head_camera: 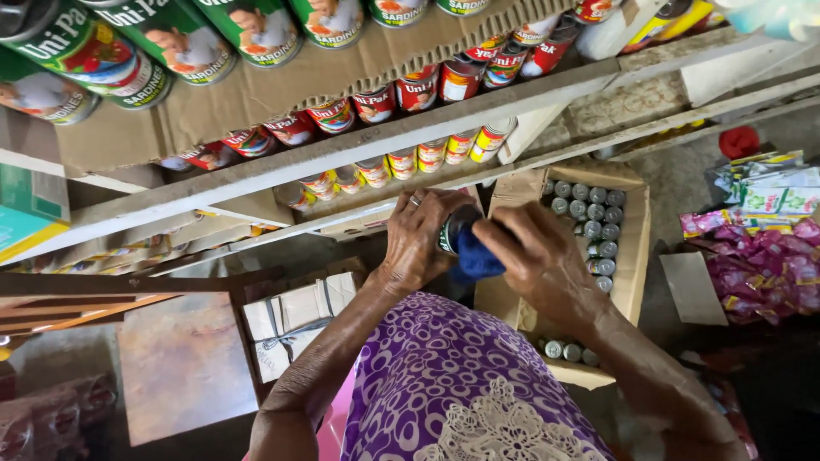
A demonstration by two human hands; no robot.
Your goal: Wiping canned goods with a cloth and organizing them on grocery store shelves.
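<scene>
Head view: above the box (636, 256), I saw left hand (416, 239) gripping a can (451, 229), right hand (538, 260) pressing a blue cloth (474, 260); many cans (589, 218) remained boxed.

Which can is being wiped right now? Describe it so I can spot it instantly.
Start at the open cardboard box of cans on the floor below the wooden shelves. Just left of it, the left hand holds one can sideways while the right hand presses a blue cloth against it. It is the only can off the shelves and out of the box.
</scene>
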